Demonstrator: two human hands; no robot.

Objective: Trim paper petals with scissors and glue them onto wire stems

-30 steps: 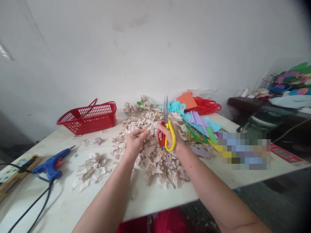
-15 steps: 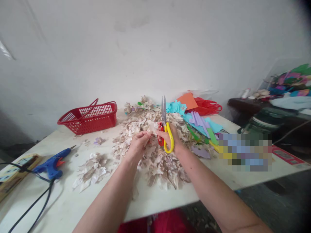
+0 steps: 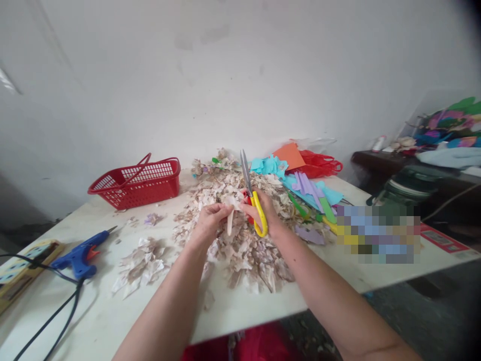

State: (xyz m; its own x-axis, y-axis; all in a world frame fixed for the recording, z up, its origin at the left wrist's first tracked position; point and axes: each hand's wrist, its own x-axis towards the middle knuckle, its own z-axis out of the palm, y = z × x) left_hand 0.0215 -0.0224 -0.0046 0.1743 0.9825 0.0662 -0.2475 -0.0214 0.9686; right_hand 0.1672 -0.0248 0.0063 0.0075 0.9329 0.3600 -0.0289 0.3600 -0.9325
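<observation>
Over a wide heap of pale, brownish petal-like scraps, both hands are close together. My left hand pinches a whitish scrap, whose narrow strip hangs down from the fingertips. In my right hand are scissors with one yellow and one red handle, their blades pointing up and away from me. The right fingertips are close to the same scrap; whether they touch it is hard to tell. A smaller pile of scraps lies left of my left forearm.
A red basket stands at the back left. The blue glue gun and its black cable lie near a power strip. Coloured paper and a red bag are at the back right, a dark green jar beyond the table's right side.
My left hand has moved slightly left, and a narrow whitish strip now hangs from its fingers. The scissors have tilted, their tips shifting left.
</observation>
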